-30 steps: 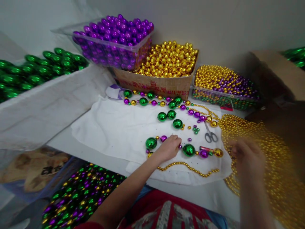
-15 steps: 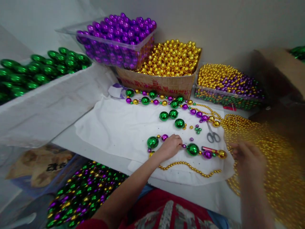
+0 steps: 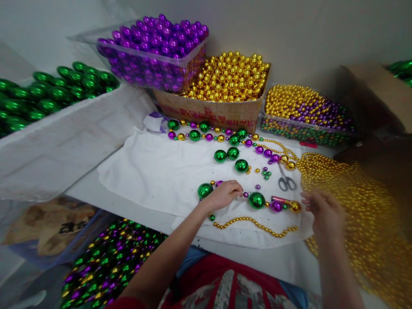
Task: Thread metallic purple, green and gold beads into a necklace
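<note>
Left hand (image 3: 225, 194) is on the bead strand (image 3: 256, 200), fingers pinching it just beside a small purple bead. Strand lies across the white cloth (image 3: 151, 171) on the tabletop (image 3: 280, 262), green, purple and gold beads, left part partly hidden by hand and forearm. Right hand (image 3: 323, 210) is just right of the strand's gold end bead, fingers curled; blurred, can't tell if they grip anything. Scissors (image 3: 286, 182) sit above that end, gold chain (image 3: 254, 222) below. Second strand (image 3: 195, 135) runs along the back, in front of the cardboard box (image 3: 206, 111). Gold chain pile (image 3: 360, 201) at right.
</note>
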`<state>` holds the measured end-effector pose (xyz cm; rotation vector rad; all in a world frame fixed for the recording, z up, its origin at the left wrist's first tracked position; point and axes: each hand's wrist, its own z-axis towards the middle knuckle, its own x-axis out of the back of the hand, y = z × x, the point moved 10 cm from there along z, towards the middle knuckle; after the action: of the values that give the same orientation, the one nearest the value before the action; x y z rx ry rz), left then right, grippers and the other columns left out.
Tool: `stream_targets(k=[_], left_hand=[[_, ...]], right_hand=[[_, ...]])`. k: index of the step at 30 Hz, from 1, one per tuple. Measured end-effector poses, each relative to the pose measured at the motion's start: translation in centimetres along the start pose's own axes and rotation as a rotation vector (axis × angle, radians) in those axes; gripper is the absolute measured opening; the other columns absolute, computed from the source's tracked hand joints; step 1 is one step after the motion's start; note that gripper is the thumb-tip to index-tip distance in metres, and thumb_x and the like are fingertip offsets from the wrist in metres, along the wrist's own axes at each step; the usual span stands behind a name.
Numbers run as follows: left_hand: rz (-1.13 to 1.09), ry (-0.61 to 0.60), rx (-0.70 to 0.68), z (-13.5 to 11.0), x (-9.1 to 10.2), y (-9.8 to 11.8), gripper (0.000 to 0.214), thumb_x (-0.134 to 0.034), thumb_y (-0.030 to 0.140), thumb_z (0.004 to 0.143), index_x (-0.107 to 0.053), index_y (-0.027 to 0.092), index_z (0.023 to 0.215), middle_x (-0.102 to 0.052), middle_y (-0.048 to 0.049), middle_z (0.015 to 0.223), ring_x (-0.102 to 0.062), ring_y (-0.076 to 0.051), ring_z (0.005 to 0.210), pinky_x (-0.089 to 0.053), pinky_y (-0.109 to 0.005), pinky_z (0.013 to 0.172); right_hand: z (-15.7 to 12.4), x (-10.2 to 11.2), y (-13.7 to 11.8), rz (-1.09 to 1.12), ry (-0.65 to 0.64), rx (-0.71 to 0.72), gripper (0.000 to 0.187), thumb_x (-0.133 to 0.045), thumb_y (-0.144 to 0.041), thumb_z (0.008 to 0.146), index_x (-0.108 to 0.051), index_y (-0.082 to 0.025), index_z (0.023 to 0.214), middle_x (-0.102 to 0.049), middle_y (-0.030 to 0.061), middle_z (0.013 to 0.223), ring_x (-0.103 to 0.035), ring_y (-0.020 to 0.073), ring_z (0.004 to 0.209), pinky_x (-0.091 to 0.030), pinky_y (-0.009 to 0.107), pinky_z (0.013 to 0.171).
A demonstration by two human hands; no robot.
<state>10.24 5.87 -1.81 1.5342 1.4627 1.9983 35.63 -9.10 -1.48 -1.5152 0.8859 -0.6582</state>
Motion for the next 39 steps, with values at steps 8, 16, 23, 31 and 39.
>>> stream_targets(k=[8, 16, 23, 31, 39], left_hand=[[-0.295, 0.023, 0.142, -1.1, 1.6, -2.2, 0.016, -0.051, 0.025, 0.084, -0.064, 0.016, 0.085, -0.066, -0.0029, 0.088, -0.058, -0.014, 0.085, -0.044, -0.027, 0.08], [-0.589, 0.066, 0.175, -2.1, 2.8, -3.3, 0.023, -0.058, 0.035, 0.08, -0.064, 0.013, 0.087, -0.065, -0.0039, 0.087, -0.055, -0.014, 0.081, -0.042, -0.026, 0.078], [-0.822, 0.231, 0.18, -4.1, 4.1, -4.1, 0.03, -0.067, 0.04, 0.072, -0.065, 0.012, 0.079, -0.062, -0.0033, 0.074, -0.052, -0.011, 0.069, -0.039, -0.024, 0.068], [-1.004, 0.437, 0.197, -5.6, 6.6, -6.3, 0.033, -0.073, 0.039, 0.067, -0.066, 0.009, 0.078, -0.063, -0.0056, 0.074, -0.052, -0.011, 0.066, -0.037, -0.023, 0.065], [-0.943, 0.529, 0.179, -6.3, 9.0, -6.5, 0.028, -0.064, 0.038, 0.074, -0.062, 0.01, 0.078, -0.058, -0.0025, 0.07, -0.047, -0.009, 0.061, -0.033, -0.022, 0.059]], right_hand=[[-1.8, -3.4, 1.6, -0.375, -0.196, 0.068, 0.034, -0.062, -0.046, 0.072, -0.056, -0.018, 0.089, -0.069, 0.0086, 0.078, -0.066, 0.0243, 0.073, -0.051, 0.035, 0.058], [-6.9, -12.2, -1.6, -0.782, -0.446, 0.528, 0.033, -0.051, -0.033, 0.084, -0.06, -0.018, 0.112, -0.06, 0.0118, 0.113, -0.045, 0.0294, 0.114, -0.03, 0.048, 0.1], [-12.6, -21.9, 1.3, -0.756, -0.779, 0.761, 0.021, -0.049, -0.025, 0.087, -0.061, -0.024, 0.105, -0.066, 0.0045, 0.093, -0.056, 0.0253, 0.087, -0.038, 0.041, 0.078], [-12.1, -23.4, 3.1, -0.91, -0.857, 0.901, 0.017, -0.044, -0.03, 0.092, -0.059, -0.024, 0.093, -0.062, 0.0035, 0.087, -0.055, 0.0221, 0.083, -0.038, 0.036, 0.073], [-11.8, -26.0, 1.9, -0.9, -0.859, 0.993, 0.021, -0.041, -0.018, 0.092, -0.056, -0.022, 0.105, -0.06, 0.0053, 0.096, -0.052, 0.0226, 0.092, -0.036, 0.037, 0.08]])
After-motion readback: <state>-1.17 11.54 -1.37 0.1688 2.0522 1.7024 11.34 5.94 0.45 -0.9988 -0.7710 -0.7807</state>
